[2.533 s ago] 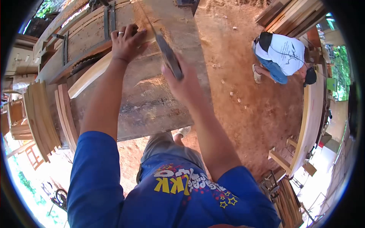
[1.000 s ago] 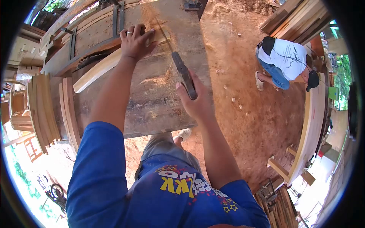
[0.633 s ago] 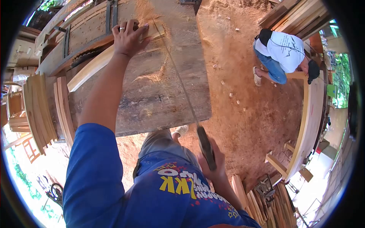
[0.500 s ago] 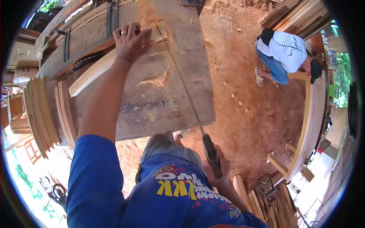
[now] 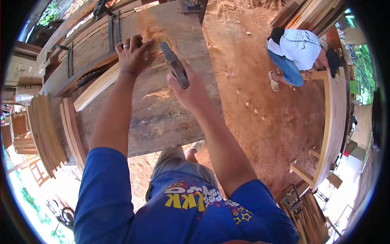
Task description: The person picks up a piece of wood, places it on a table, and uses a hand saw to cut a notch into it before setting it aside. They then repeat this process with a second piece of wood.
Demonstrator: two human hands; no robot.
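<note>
My left hand (image 5: 134,55) presses on the far end of a pale wooden board (image 5: 97,87) lying on the worn workbench (image 5: 174,126). Its fingers are bent over the board, with a ring on one of them. My right hand (image 5: 187,83) is wrapped round the dark handle of a handsaw (image 5: 174,65), just right of the board's end. The saw's blade is hardly visible from this angle. Sawdust (image 5: 148,26) lies on the bench beyond my hands.
A person in a white shirt (image 5: 300,46) bends over a long pale wooden frame (image 5: 325,130) at the right. Stacked planks (image 5: 44,130) stand at the left, more lumber (image 5: 310,14) at the upper right. Wood scraps dot the brown floor (image 5: 260,142).
My right hand has moved the saw forward and up from near my waist to beside the board's end. My left hand stays on the board. The view has shifted slightly.
</note>
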